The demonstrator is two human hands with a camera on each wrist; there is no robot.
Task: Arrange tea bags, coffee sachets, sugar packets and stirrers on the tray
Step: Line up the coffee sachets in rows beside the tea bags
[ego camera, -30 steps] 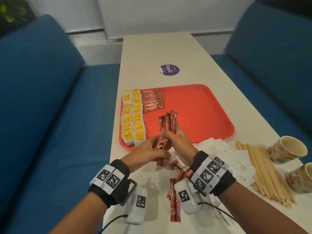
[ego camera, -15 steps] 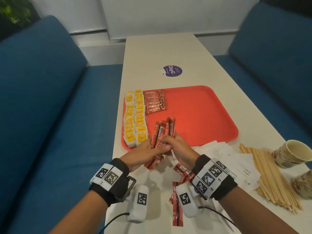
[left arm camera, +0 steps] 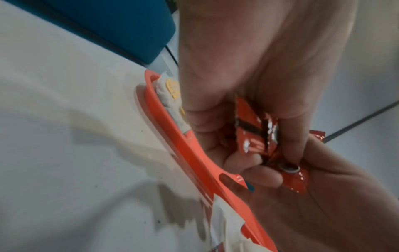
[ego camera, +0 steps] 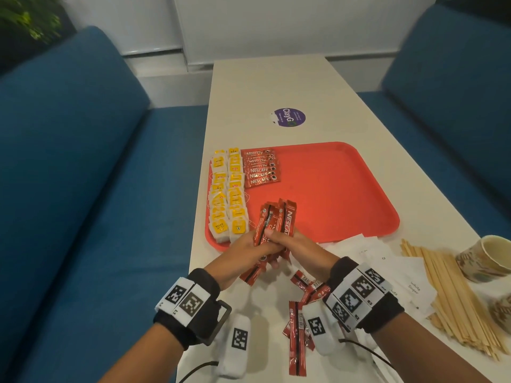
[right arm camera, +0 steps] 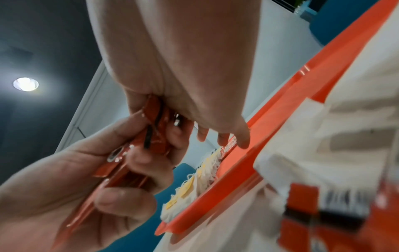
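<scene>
Both hands hold one bundle of red coffee sachets (ego camera: 276, 225) upright over the near edge of the red tray (ego camera: 345, 194). My left hand (ego camera: 255, 248) grips its lower part and my right hand (ego camera: 284, 241) pinches it from the right. On the tray, two columns of yellow-tagged tea bags (ego camera: 226, 197) fill the left side, with a row of coffee sachets (ego camera: 261, 168) beside them. The left wrist view shows the bundle (left arm camera: 252, 131) between the fingers of both hands. Sugar packets (ego camera: 392, 269) and wooden stirrers (ego camera: 450, 297) lie on the table to the right.
Loose coffee sachets (ego camera: 300, 310) lie on the table near my wrists. Two paper cups (ego camera: 486, 258) stand at the right edge, past the stirrers. A purple sticker (ego camera: 289, 117) marks the far table. Blue sofas flank both sides.
The bundle has tipped from upright to fanned out and leaning left, and it sits lower in my hands. Both hands stay at the tray's near edge.
</scene>
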